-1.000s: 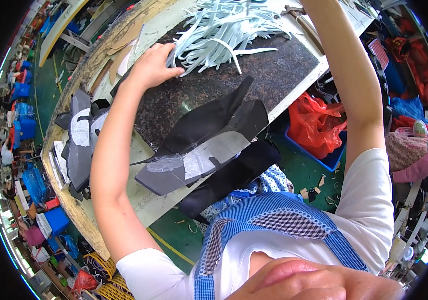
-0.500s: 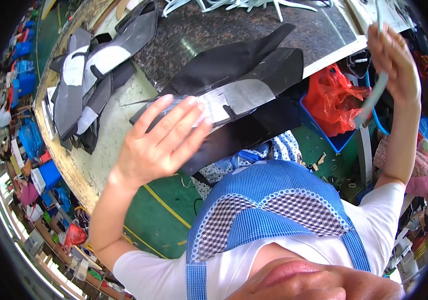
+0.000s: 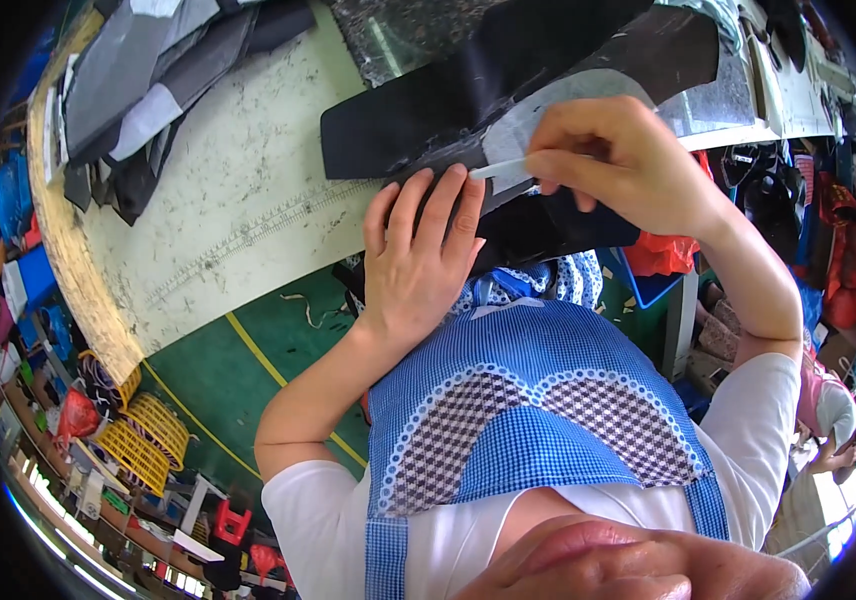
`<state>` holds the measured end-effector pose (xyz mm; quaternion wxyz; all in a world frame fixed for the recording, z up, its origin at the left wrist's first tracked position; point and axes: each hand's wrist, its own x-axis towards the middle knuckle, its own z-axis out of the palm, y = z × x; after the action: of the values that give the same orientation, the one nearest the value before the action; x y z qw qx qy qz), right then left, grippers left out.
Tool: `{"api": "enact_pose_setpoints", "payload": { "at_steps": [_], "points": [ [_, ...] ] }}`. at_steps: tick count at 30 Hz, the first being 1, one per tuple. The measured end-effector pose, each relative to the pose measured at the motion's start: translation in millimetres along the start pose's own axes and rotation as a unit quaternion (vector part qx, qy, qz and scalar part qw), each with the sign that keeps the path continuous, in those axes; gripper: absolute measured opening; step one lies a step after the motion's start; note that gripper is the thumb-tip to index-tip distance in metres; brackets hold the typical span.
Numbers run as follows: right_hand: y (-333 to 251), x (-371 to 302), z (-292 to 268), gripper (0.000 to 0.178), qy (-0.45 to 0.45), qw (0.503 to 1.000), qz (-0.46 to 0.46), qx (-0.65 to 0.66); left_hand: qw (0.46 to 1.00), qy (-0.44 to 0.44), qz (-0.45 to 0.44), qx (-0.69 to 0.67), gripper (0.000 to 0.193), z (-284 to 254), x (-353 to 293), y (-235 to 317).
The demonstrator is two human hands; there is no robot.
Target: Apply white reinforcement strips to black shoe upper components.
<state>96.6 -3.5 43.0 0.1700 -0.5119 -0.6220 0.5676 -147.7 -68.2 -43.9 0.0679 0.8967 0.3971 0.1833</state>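
Landmark: we place everything from the black fabric panel (image 3: 418, 125), which lies at the near edge of the pale worktable (image 3: 248, 210)
Left hand (image 3: 413, 255): we press it flat on the near edge of the black fabric panel, fingers together and stretched out, holding the cloth down
Right hand (image 3: 613, 160): we pinch a thin white strip (image 3: 498, 168) between thumb and fingers, just right of the left fingertips, over the panel's grey patch (image 3: 538, 120)
Step in hand: we judge that we are laying the white strip onto the panel
Next move: we judge it calls for a steady left-hand hold while the strip is lined up along the panel
Left of the panel: 1 pile of grey and black cut pieces (image 3: 148, 80)
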Motion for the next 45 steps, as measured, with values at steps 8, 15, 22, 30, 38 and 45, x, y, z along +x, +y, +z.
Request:
{"api": "enact_pose_setpoints", "payload": {
  "at_steps": [8,15,22,30,38,45],
  "points": [
    [8,46,23,0.024,-0.037,0.998,0.039,-0.040,0.995,0.056,-0.031,-0.079,0.060,14,-16,-2],
    [9,52,36,0.024,0.022,0.981,0.014,-0.193,1.000,0.014,0.002,0.013,0.064,11,-14,-11],
    [5,22,-13,0.022,0.069,0.974,0.032,-0.212,0.999,-0.009,-0.002,0.050,0.076,-5,-3,-15],
    [14,40,-17,0.030,0.075,0.894,0.018,-0.441,0.990,-0.107,0.031,0.084,0.078,-29,50,10],
    [31,27,-54,0.025,0.122,0.919,-0.067,-0.368,0.974,-0.118,0.109,0.161,0.047,-11,74,25],
    [27,20,-55,0.029,0.142,0.816,-0.027,-0.560,0.935,-0.179,0.185,0.246,0.042,-27,104,10]
  ]
}}
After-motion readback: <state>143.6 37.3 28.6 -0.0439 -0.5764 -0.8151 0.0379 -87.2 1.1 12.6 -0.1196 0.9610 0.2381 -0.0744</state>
